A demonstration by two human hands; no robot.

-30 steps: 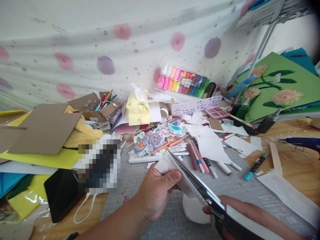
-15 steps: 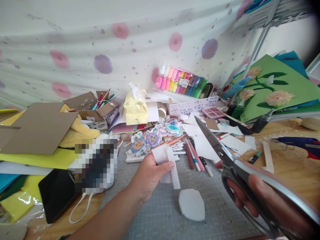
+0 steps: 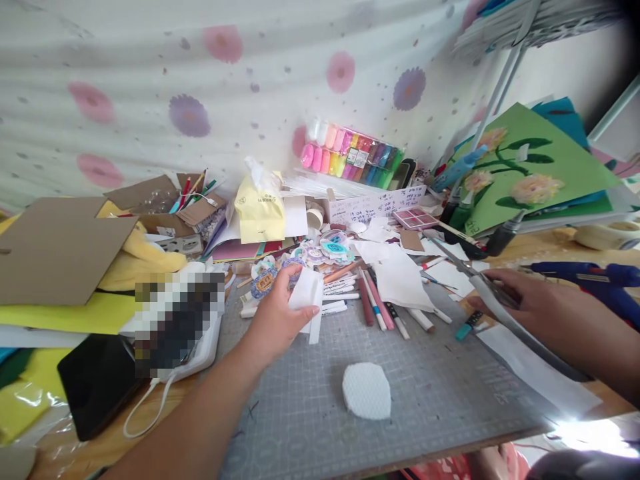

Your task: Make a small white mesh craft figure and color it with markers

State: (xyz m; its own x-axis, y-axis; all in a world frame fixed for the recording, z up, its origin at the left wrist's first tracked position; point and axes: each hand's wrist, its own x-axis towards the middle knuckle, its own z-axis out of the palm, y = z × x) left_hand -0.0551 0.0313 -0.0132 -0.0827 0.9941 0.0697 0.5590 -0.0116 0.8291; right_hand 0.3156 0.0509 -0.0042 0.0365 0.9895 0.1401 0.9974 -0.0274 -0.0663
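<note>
My left hand (image 3: 280, 310) pinches a white piece of tissue-like material (image 3: 306, 291) between thumb and fingers, with a narrow strip (image 3: 316, 320) hanging below the thumb. At the right, my right hand (image 3: 520, 293) is closed around a large pair of scissors (image 3: 463, 265); its blades point away to the back left over loose papers. A rounded white textured piece (image 3: 367, 391) lies flat on the grey cutting mat (image 3: 300, 413), in front of my left hand and apart from it. Several decorated badge-like pieces (image 3: 265, 282) lie just behind that hand.
Pens and markers (image 3: 380, 303) are spread mid-mat beside a white sheet (image 3: 405, 277). A blue glue gun (image 3: 575, 270) and a tape roll (image 3: 607, 235) sit at right. A cabled device (image 3: 180, 327), black tablet-like slab (image 3: 95, 387) and cardboard (image 3: 65, 247) crowd the left.
My right hand and the scissors have moved away to the right and lowered toward the table. My left hand still holds the white piece, and the view has shifted slightly.
</note>
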